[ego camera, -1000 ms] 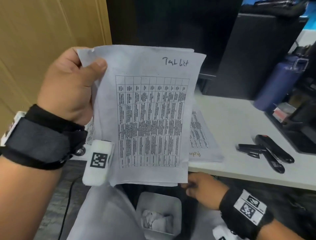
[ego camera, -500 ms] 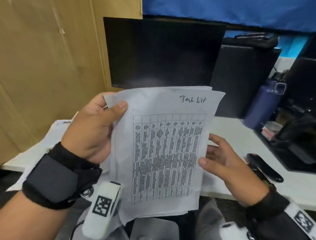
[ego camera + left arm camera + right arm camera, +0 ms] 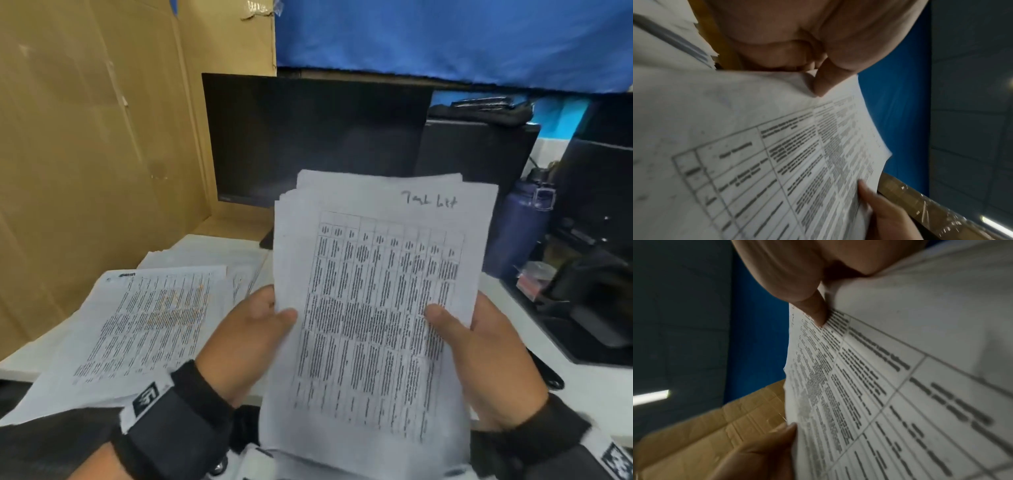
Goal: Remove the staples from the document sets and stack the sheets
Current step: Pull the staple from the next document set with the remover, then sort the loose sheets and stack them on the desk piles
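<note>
I hold a set of printed sheets (image 3: 373, 308) upright in front of me, its top page a table with handwriting at the upper right. My left hand (image 3: 260, 329) grips its left edge, thumb on the front. My right hand (image 3: 472, 346) grips the right edge the same way. The sheets' top edges are fanned slightly. The left wrist view shows the same sheets (image 3: 777, 154) under my left thumb (image 3: 824, 82), and the right wrist view shows the pages (image 3: 890, 386) under my right thumb (image 3: 813, 311). No staple is visible.
A pile of printed sheets (image 3: 147, 318) lies on the white desk (image 3: 582, 387) to the left. A dark monitor (image 3: 308, 137) stands behind, cardboard (image 3: 85, 154) at the left. A blue bottle (image 3: 517, 226) and black devices (image 3: 599, 294) crowd the right.
My left hand slid from the top left corner down to the sheets' left edge. My right hand came up from below the desk and took the right edge. The view tilted upward.
</note>
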The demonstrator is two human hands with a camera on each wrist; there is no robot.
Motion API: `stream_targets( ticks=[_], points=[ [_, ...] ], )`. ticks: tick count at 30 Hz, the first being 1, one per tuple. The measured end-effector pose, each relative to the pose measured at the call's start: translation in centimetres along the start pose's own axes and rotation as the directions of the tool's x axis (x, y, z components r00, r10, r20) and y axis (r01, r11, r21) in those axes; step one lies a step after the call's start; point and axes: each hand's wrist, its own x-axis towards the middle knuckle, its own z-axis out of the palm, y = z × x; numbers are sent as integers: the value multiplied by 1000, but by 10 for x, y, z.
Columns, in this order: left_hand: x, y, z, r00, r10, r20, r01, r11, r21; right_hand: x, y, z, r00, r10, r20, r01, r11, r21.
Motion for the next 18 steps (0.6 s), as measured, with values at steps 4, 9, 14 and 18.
stream_targets(
  ticks=[4, 9, 14, 18],
  points=[
    [-6, 25, 8, 978, 204, -40, -202, 978, 56, 19, -31, -2, 945, -322, -62, 312, 941, -132],
    [13, 41, 12, 870, 403, -284, -415, 910, 20, 33, -49, 8, 845, -527, -85, 524, 850, -58],
    [19, 16, 25, 948, 258, -189, -273, 960, -61, 28, -18, 24, 896, -443, -29, 435, 889, -140],
    [25, -4, 25, 977, 105, -184, -135, 979, -154, 29, -3, 25, 933, -356, -47, 347, 928, -135]
  ],
)
